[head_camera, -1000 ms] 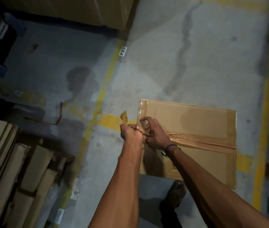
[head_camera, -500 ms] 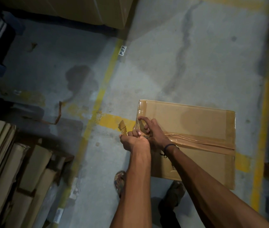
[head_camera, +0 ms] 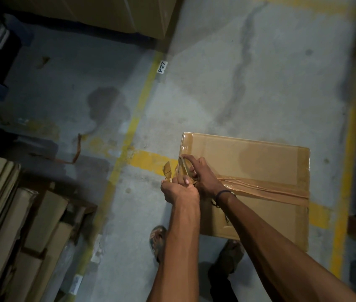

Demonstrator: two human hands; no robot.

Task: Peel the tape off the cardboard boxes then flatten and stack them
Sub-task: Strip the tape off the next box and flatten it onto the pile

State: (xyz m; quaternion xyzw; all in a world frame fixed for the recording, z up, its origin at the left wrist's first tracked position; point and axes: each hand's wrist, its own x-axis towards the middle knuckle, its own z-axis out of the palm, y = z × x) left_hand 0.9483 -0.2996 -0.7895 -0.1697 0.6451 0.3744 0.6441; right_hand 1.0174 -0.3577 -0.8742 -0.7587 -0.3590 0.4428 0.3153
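A closed brown cardboard box [head_camera: 260,162] stands on the concrete floor at the right. Brown tape [head_camera: 266,187] runs across the middle of its top, and more covers the left and right edges. My left hand [head_camera: 178,190] grips a crumpled, lifted end of tape [head_camera: 168,171] just off the box's left edge. Beside it, my right hand [head_camera: 203,175] rests at the left end of the centre seam, its fingers curled round a raised strand of tape. The two hands touch each other.
Flattened cardboard [head_camera: 9,225] lies stacked at the lower left. A loose tape strip [head_camera: 74,153] lies on the floor. Large boxes [head_camera: 107,12] stand at the top. Yellow floor lines [head_camera: 137,118] and a P27 label [head_camera: 161,66] cross the floor; dark shelving lines both sides. My feet [head_camera: 158,241] are below.
My left forearm has swung right and now lies closer to the right arm. Both hands stay at the box's left edge; the raised tape strand stands a little more clearly off the box.
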